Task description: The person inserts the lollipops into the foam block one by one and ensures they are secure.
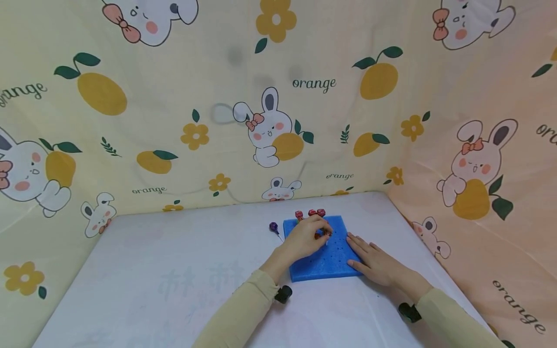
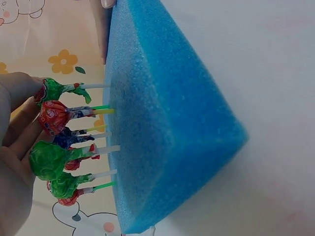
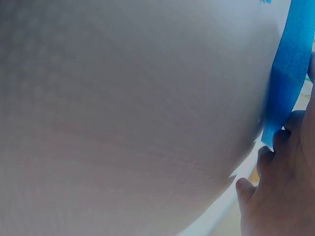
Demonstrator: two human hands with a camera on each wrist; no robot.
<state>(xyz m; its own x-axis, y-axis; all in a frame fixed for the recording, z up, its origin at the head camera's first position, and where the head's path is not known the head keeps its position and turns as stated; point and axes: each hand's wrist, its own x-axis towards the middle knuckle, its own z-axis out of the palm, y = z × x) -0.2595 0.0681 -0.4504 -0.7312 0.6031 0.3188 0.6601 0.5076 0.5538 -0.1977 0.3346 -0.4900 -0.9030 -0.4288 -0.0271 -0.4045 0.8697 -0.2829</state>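
A blue foam block (image 1: 324, 263) with small holes in its top lies on the table. My left hand (image 1: 303, 238) is over it, thumb and fingers pinching a lollipop (image 2: 47, 92) by its wrapped head. In the left wrist view that wrapper looks green with some red, and its white stick meets the foam. Beside it several other lollipops stand in the block, among them a red one (image 2: 53, 117) and a green one (image 2: 48, 161). My right hand (image 1: 380, 263) rests along the block's right edge, its fingers extended; the right wrist view shows it only partly.
A dark purple lollipop (image 1: 273, 226) lies on the white table (image 1: 174, 299) just left of the block. Red-wrapped lollipops (image 1: 316, 212) stand along the block's far edge. Patterned cloth (image 1: 217, 72) with rabbits and oranges hangs behind and on the right.
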